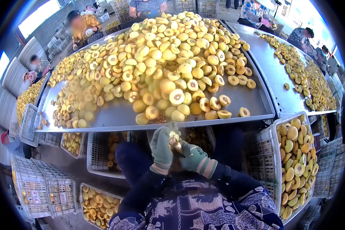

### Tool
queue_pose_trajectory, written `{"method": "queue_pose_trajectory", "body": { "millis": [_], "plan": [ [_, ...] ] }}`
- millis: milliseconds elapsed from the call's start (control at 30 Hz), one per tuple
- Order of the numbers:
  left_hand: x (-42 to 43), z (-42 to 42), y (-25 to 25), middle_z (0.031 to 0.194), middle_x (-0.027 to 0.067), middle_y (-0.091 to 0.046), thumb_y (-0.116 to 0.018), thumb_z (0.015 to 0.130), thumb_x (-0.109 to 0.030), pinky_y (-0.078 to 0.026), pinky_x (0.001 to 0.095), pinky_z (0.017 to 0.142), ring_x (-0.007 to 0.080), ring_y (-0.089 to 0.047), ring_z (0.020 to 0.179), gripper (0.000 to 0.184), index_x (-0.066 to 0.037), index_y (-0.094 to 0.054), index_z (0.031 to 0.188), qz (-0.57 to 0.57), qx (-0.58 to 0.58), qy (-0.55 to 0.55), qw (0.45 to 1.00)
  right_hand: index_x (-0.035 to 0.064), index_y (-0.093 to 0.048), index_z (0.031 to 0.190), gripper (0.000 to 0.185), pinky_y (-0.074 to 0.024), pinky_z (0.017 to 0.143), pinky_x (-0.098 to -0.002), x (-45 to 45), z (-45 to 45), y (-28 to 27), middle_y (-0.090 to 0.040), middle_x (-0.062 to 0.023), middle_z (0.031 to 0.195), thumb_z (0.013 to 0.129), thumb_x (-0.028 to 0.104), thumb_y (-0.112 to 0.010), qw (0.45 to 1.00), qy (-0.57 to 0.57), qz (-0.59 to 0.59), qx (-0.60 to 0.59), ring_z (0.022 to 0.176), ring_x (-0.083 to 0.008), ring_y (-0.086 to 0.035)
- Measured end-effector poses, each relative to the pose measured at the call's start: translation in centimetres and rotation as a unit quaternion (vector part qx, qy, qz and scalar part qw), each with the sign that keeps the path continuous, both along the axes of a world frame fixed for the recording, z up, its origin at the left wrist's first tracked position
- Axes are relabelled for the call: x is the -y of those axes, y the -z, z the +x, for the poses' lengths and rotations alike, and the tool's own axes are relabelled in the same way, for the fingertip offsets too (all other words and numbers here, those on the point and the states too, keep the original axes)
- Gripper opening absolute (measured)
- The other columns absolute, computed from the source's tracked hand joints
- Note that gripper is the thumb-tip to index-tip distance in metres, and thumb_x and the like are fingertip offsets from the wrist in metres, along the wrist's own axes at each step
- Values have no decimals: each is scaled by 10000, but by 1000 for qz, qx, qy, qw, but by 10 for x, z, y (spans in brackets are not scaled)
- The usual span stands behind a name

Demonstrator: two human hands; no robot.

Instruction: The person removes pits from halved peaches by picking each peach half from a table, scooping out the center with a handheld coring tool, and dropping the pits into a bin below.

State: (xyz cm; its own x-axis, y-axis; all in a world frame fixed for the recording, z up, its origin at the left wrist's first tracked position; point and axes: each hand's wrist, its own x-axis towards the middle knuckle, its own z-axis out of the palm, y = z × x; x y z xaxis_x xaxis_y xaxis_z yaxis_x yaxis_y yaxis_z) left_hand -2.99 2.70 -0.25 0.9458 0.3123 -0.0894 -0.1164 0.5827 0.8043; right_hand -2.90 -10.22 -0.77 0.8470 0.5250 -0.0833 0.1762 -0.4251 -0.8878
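Both of my hands wear grey-green gloves and meet just below the front edge of the metal table. My left hand is closed around a pale piece of fruit, of which only a part shows. Against it, on the right, my right hand has its fingers closed on a small dark-tipped tool, mostly hidden by the glove. A large heap of halved yellow fruit covers much of the table; several halves lie near its front edge.
A crate of fruit halves stands at the right. More crates are under the table and at the lower left. A second metal table adjoins on the right. Several people sit around the tables.
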Motion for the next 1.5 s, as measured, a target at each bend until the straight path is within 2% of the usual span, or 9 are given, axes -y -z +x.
{"method": "queue_pose_trajectory", "body": {
  "millis": [133,233,367,567,667,867,1167,1300,1500],
  "plan": [
    [-4,-2,-3,1072,139,-663,-537,963,-162,-552,305,719,204,-653,856,239,24,-627,1083,-6,-2,26,1000,62,-588,1128,307,-526,673,-289,-8,-10,15,-671,-78,875,858,196,-643,915,69,282,-280,757,-201,-655],
    [-10,2,-9,1066,142,-666,-539,963,-162,-557,299,698,202,-657,846,241,28,-628,1081,2,-21,51,998,73,-594,1040,233,-489,501,-250,7,9,-55,-616,-33,745,856,209,-639,866,-43,193,-459,582,-125,-591],
    [-13,3,-2,1053,142,-673,-551,955,-164,-567,299,693,203,-668,820,231,26,-629,1061,-20,-39,70,997,76,-588,989,209,-418,382,-244,5,15,-63,-578,-44,669,847,221,-639,921,-47,42,-385,467,-113,-521],
    [-18,1,2,1054,157,-667,-551,949,-192,-589,361,704,243,-674,855,258,23,-616,1077,-5,-72,75,995,57,-579,936,237,-400,361,-237,9,24,-40,-568,-46,652,840,259,-656,854,-106,95,-501,454,-117,-520],
    [-19,3,-6,1026,136,-674,-560,941,-169,-580,328,707,209,-668,832,236,34,-627,1040,-50,-125,125,983,53,-585,907,222,-393,352,-232,2,13,-48,-558,-46,628,836,248,-664,914,-43,74,-397,423,-117,-502],
    [-19,5,-6,1001,128,-658,-548,951,-237,-568,338,724,216,-647,844,316,38,-610,1092,-28,-134,161,977,61,-602,907,222,-400,346,-231,17,26,-42,-562,-37,610,840,264,-661,852,-109,80,-506,394,-109,-489],
    [-11,-1,-15,1070,115,-635,-523,963,-267,-560,357,753,220,-626,911,355,34,-570,1145,-44,-128,167,977,127,-610,931,128,-337,385,-202,10,7,-56,-531,24,644,871,239,-622,883,-55,80,-459,462,-68,-463],
    [-7,-2,-17,1072,118,-641,-530,963,-250,-560,365,763,215,-627,929,336,39,-586,1124,-40,-107,152,982,47,-608,930,167,-327,373,-188,22,18,-48,-540,22,633,886,208,-616,785,-137,182,-576,447,-46,-456],
    [2,0,-17,1078,106,-637,-508,969,-246,-551,360,798,217,-623,955,330,27,-597,1132,-27,-91,103,990,-52,-584,1067,314,-352,371,-194,21,5,-11,-467,57,559,993,225,-455,547,-194,436,-688,377,-35,-384]
  ]
}}
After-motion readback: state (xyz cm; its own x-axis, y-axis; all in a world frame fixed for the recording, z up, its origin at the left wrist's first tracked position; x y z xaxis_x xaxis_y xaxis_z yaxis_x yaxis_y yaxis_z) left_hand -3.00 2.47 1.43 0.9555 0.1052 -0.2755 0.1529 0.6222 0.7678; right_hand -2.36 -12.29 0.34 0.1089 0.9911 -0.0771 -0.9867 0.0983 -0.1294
